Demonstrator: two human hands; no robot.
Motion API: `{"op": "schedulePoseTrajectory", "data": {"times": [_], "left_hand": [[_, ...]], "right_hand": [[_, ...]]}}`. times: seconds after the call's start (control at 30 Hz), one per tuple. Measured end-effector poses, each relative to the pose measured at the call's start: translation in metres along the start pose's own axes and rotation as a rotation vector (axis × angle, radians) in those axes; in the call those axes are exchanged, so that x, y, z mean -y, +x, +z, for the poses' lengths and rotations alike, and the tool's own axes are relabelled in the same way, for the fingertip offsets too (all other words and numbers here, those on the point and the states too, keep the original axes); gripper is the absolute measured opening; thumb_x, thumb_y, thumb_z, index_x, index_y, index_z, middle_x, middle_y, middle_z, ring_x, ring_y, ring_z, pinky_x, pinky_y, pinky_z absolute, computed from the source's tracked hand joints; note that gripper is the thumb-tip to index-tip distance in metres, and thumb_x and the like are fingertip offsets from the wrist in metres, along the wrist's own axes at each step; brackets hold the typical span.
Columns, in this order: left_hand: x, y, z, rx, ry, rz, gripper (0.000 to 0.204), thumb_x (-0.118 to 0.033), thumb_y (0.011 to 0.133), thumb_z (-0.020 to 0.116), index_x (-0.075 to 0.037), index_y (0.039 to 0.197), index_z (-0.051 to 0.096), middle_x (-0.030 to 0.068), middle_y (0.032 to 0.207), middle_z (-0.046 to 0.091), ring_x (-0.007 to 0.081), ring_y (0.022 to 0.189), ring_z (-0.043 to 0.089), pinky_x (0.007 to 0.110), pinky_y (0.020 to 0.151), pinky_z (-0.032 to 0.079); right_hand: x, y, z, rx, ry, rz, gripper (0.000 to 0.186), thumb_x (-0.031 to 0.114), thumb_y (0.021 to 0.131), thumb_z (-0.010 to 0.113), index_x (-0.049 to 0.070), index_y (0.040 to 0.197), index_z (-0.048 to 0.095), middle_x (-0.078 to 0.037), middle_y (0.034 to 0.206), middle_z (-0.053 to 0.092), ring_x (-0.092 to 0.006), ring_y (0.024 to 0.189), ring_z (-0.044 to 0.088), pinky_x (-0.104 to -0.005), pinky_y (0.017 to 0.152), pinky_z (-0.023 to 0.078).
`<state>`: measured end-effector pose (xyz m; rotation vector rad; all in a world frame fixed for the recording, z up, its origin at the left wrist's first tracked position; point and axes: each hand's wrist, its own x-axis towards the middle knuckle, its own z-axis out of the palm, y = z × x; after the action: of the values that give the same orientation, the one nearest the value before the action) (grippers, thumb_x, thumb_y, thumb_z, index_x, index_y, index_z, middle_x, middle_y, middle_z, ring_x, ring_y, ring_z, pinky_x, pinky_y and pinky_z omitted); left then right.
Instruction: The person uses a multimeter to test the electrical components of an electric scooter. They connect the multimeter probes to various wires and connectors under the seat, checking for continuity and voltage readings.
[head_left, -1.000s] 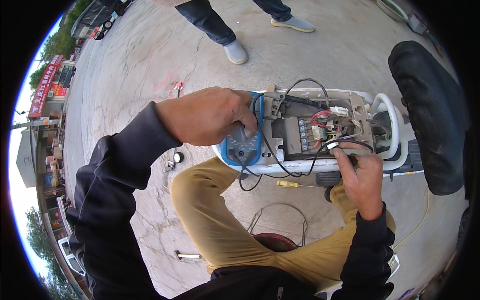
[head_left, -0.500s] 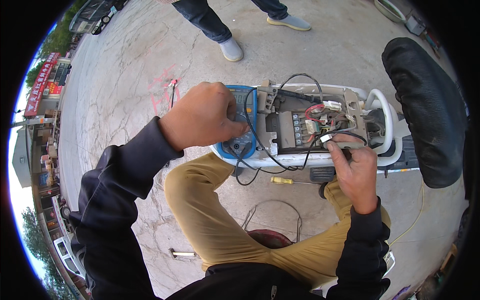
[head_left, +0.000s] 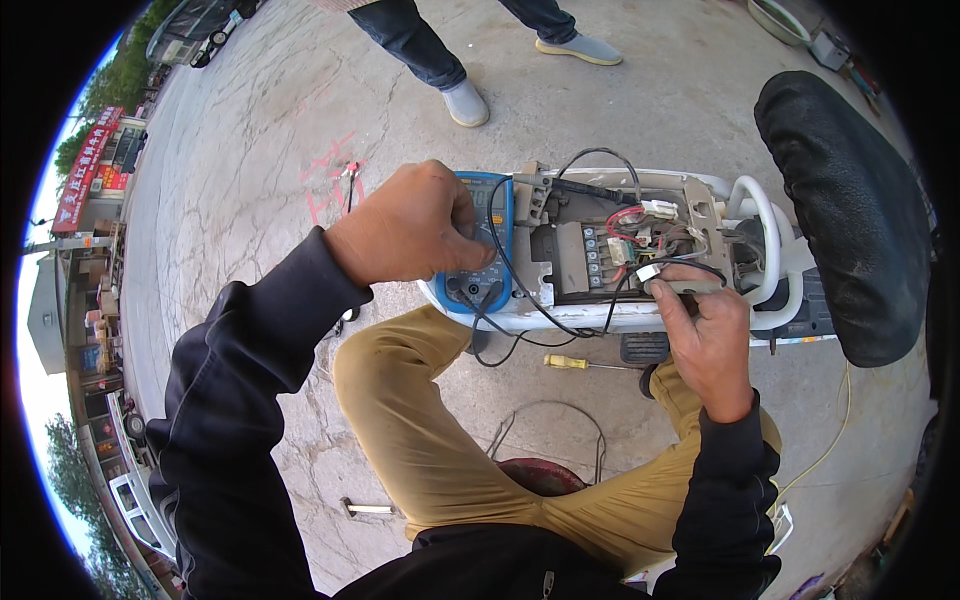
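Observation:
A blue digital multimeter (head_left: 507, 215) lies on the left end of a white-framed vehicle body (head_left: 560, 322). My left hand (head_left: 405, 225) is closed over the meter's middle, thumb and fingers pinched where the dial sits; the hand hides part of the screen. Black test leads (head_left: 512, 268) run from the meter's lower sockets across to the right. Close by the wiring, my right hand (head_left: 712, 340) pinches a white plug connector (head_left: 650, 272) between thumb and fingers. Beside it are a terminal block (head_left: 592, 258) with screws and a tangle of coloured wires (head_left: 655, 235).
A yellow-handled screwdriver (head_left: 567, 361) and a small hammer (head_left: 368, 508) lie on the concrete. To the right stands a black padded seat (head_left: 850, 220) beside white tubing (head_left: 775, 240). Another person's shoes (head_left: 465, 103) are beyond the vehicle. A yellow cord (head_left: 840, 440) trails at right.
The view has shifted slightly. Both hands keep their places, the left at the meter's dial and the right at the white connector.

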<state>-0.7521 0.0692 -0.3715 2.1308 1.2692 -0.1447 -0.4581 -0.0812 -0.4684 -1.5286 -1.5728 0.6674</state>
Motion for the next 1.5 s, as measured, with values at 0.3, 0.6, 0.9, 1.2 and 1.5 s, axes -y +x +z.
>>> {"op": "schedulePoseTrajectory", "data": {"times": [0.3, 0.6, 0.9, 1.2, 1.5], "left_hand": [[0.0014, 0.0004, 0.0004, 0.021, -0.03, -0.025, 0.029, -0.017, 0.08, 0.092, 0.006, 0.082, 0.074, 0.0069, 0.069, 0.067, 0.0134, 0.063, 0.061, 0.031, 0.06, 0.051], [0.0036, -0.0015, 0.0003, 0.027, -0.088, -0.036, 0.026, -0.013, 0.08, 0.092, 0.005, 0.082, 0.073, 0.0046, 0.07, 0.067, 0.0108, 0.065, 0.061, 0.03, 0.06, 0.051], [0.0042, 0.0, -0.0036, 0.089, -0.129, -0.074, 0.022, -0.012, 0.082, 0.091, 0.004, 0.083, 0.075, 0.003, 0.07, 0.069, 0.0093, 0.065, 0.062, 0.028, 0.06, 0.05], [0.0055, -0.0007, -0.0011, 0.046, -0.102, -0.035, 0.023, -0.013, 0.085, 0.091, 0.004, 0.084, 0.075, 0.0035, 0.071, 0.069, 0.0092, 0.065, 0.061, 0.028, 0.061, 0.05], [0.0099, -0.0005, 0.0016, 0.02, -0.146, -0.025, 0.034, -0.02, 0.079, 0.091, 0.01, 0.082, 0.075, 0.0172, 0.069, 0.07, 0.0214, 0.063, 0.068, 0.035, 0.064, 0.056]], "right_hand": [[0.0024, 0.0003, -0.001, 0.021, 0.03, 0.041, 0.023, 0.014, 0.101, 0.077, -0.009, 0.103, 0.075, -0.014, 0.09, 0.077, -0.0184, 0.068, 0.067, -0.0331, 0.065, 0.052], [0.0008, 0.0002, -0.0006, 0.016, 0.03, 0.035, 0.023, 0.013, 0.1, 0.077, -0.009, 0.1, 0.075, -0.014, 0.093, 0.079, -0.019, 0.069, 0.068, -0.0333, 0.065, 0.052], [0.002, 0.0007, -0.0011, 0.026, 0.032, 0.05, 0.023, 0.013, 0.101, 0.077, -0.01, 0.099, 0.075, -0.015, 0.095, 0.079, -0.0186, 0.068, 0.068, -0.0331, 0.064, 0.052], [0.0026, 0.0009, -0.0014, 0.029, 0.032, 0.05, 0.023, 0.012, 0.1, 0.077, -0.01, 0.099, 0.075, -0.015, 0.098, 0.08, -0.019, 0.069, 0.069, -0.0338, 0.064, 0.052], [0.0042, 0.0014, -0.001, 0.012, 0.033, 0.025, 0.022, 0.013, 0.099, 0.077, -0.009, 0.099, 0.075, -0.015, 0.095, 0.079, -0.0238, 0.069, 0.071, -0.0362, 0.066, 0.052]]}}
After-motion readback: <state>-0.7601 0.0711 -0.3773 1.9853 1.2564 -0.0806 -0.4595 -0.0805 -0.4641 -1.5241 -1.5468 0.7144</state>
